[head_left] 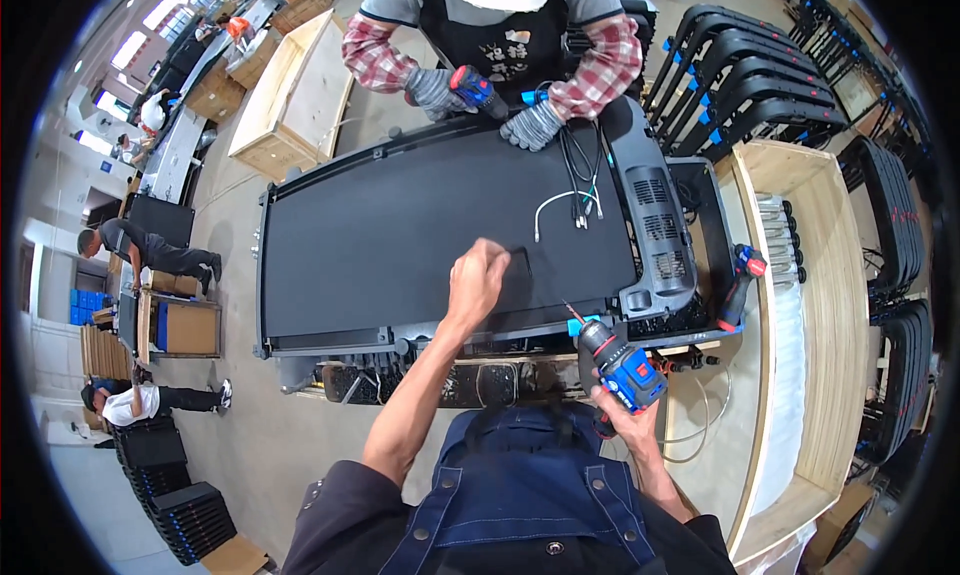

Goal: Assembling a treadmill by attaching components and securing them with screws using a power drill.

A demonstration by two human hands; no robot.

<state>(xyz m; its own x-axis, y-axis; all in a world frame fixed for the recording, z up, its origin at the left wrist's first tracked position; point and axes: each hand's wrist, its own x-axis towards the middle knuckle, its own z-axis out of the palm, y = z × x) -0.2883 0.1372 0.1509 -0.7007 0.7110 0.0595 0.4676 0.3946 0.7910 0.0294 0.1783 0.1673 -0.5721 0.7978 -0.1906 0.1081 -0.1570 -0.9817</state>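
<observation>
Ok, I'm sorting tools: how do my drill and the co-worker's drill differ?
Your drill is in your bare right hand; the co-worker's drill is in a gloved hand. Your drill's slim bit shows; no bit is visible on theirs. In view, yours looks larger, theirs smaller. Both are blue with red parts.

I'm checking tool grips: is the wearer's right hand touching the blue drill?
Touching: the head view shows the right hand gripping the blue drill, with no gap between them.
</observation>
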